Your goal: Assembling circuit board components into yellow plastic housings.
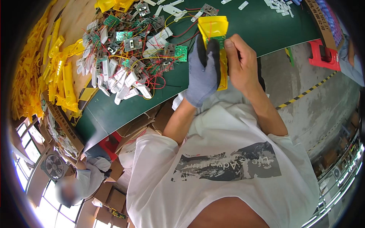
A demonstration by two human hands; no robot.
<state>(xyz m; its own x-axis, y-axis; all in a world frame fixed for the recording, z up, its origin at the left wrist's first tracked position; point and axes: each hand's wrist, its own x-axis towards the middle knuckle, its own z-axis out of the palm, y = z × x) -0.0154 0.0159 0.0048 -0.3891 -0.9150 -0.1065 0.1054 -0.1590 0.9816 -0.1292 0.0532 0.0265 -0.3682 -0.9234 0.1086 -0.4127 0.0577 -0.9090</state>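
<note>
My left hand (204, 74), in a grey glove with black fingertips, is closed around a long yellow plastic housing (213, 26) above the table's near edge. Part of a green circuit board shows inside the housing, between my hands, and a thin red wire lies across the yellow part. Bare and with its fingers bent, my right hand (244, 62) presses its thumb against the housing's right side. Its fingertips are partly hidden. To the left lies a tangled heap of circuit boards (133, 44) with red and yellow wires, mixed with white plastic pieces (122, 85).
The green table (266, 34) has more white strips (279, 5) at its far side. Many yellow housings (66, 85) are piled at the left on a brown surface. A red stool (323, 55) stands at the right. Another person (89, 178) is at the lower left, near a fan (54, 166).
</note>
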